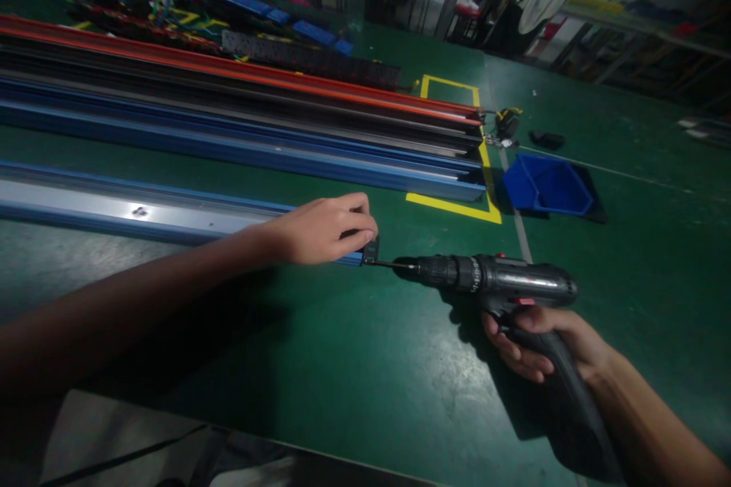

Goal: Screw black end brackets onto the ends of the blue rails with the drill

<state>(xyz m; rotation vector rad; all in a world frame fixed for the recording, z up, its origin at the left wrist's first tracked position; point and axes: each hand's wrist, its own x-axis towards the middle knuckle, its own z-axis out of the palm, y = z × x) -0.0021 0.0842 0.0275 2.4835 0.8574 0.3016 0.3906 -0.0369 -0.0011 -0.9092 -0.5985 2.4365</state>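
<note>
My left hand (pixel 323 228) grips the right end of a long blue metal rail (pixel 131 209) lying across the green table, fingers curled over a small black end cap (pixel 371 249). My right hand (pixel 540 342) holds a black cordless drill (pixel 502 285) by its handle. The drill lies level, and its thin bit (pixel 388 265) touches the rail's end cap from the right.
A stack of long orange, black and blue rails (pixel 256 122) lies farther back on the green table (pixel 371 380). A blue plastic bin (pixel 545 184) sits to the right by yellow floor-tape marking (pixel 457 207). Wire bundles and blue strips crowd the far left corner.
</note>
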